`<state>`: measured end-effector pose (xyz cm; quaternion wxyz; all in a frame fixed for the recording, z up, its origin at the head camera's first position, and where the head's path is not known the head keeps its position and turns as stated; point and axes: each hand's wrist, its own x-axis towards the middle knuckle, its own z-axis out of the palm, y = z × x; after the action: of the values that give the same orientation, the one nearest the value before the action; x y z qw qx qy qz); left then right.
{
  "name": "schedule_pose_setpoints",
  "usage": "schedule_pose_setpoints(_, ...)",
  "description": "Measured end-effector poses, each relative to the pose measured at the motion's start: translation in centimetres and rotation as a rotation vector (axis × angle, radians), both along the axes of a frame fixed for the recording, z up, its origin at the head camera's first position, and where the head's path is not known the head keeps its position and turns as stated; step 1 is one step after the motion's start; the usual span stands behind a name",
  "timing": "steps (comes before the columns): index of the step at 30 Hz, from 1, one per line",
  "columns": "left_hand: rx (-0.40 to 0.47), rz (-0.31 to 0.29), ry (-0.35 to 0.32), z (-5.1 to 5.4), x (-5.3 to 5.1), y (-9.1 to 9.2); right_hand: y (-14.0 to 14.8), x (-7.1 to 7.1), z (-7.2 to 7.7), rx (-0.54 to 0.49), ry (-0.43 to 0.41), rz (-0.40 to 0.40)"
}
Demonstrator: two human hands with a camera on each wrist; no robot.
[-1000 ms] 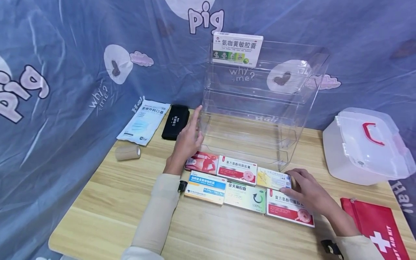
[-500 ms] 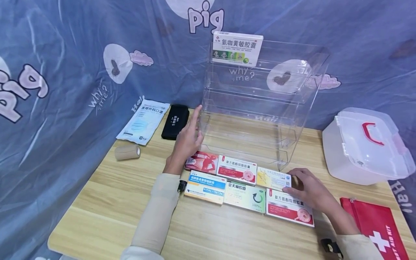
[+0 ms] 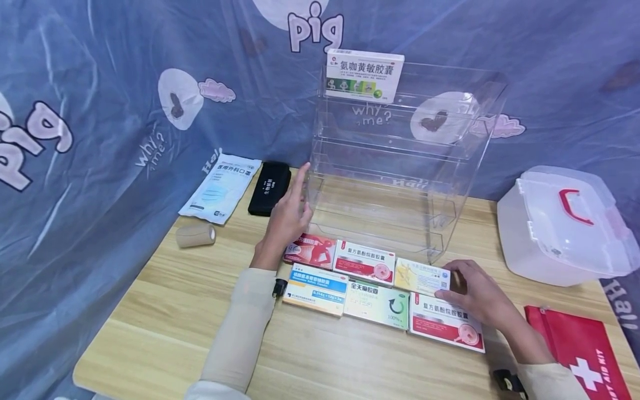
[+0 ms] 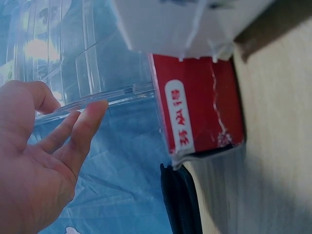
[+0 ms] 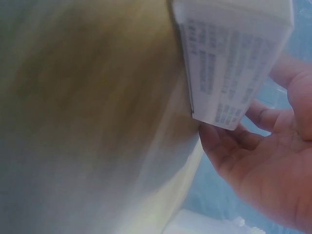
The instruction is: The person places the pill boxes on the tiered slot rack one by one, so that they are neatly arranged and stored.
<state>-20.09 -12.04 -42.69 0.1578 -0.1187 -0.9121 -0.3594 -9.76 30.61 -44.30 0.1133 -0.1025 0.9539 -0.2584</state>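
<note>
1. Head view: the left hand is touching the left side of the rack at mid-frame, thumb and fingers standing apart. Lower right of centre, the right hand is pinching the right end of the yellow box, just behind a red-white box. A white box is standing in the rack's top tier, upper centre.
2. Left wrist view: the left hand is reaching in from the left, fingertips meeting the rack's panel; a red box is showing right of centre.
3. Right wrist view: a printed side of a box is filling the upper right, right-hand fingers curving beside it; whether they are touching, I cannot tell.
</note>
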Motion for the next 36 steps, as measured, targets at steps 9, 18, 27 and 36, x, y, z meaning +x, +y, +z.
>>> schedule_pose_setpoints(9, 0.001, 0.002, 0.009, -0.1, -0.1, 0.0, -0.2, 0.2, 0.3, -0.023, -0.003, -0.009)
schedule_pose_setpoints(18, 0.009, -0.001, 0.013, 0.0, 0.0, -0.1, -0.2, 0.4, 0.2, -0.030, 0.073, -0.044)
schedule_pose_setpoints(27, 0.012, 0.000, 0.016, 0.0, 0.0, 0.0, 0.0, 0.8, 0.3, -0.091, 0.147, -0.079)
schedule_pose_setpoints(36, 0.004, 0.003, -0.001, 0.1, 0.1, 0.0, 0.3, 1.0, 0.5, -0.115, 0.217, -0.099)
